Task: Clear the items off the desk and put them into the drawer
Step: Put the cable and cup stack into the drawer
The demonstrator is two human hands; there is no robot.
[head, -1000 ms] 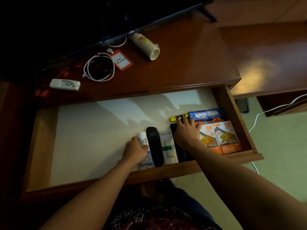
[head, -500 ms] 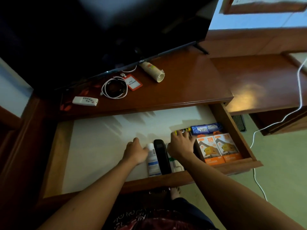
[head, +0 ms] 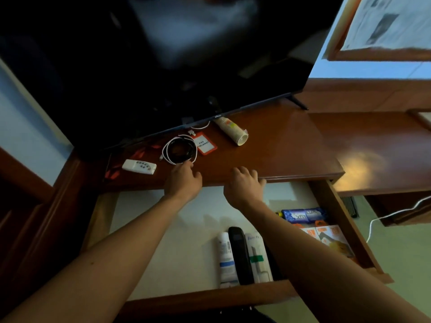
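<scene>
We note a polished red-brown wooden desk (head: 279, 145) against a pale wall, a dark TV screen (head: 163, 54) standing over its back half, dim warm light pooling at the right end. Left to right on the desktop: a white remote (head: 139, 166) lying flat; a coiled white and black cable (head: 179, 149) just beside it; an orange-framed badge holder (head: 205, 144) touching the coil's right edge; a stack of paper cups (head: 232, 131) on its side, mouth toward us.

Our left hand (head: 183, 180) is at the desk's front edge, fingers loosely spread and reaching, fingertips at the near edge of the coil; we cannot tell whether they touch it, and nothing is gripped. Our right hand (head: 243, 185) rests on the desk edge, fingers curled over it, empty.

Below, the drawer (head: 331, 206) stands pulled out, pale-lined. Along its front wall lie a white tube (head: 225, 257), a black remote (head: 240, 255) and a white box with a green band (head: 257, 257), side by side and touching. In the right corner: a blue packet (head: 304, 215) and orange-and-white boxes (head: 331, 240).

Hard to make out: the right forearm covers part of the boxes; print on the labels is too blurred to read; red shapes at the desk's far left are unclear. A framed picture (head: 384, 26) is cut off top right, and a white cord (head: 396, 212) trails over the floor
</scene>
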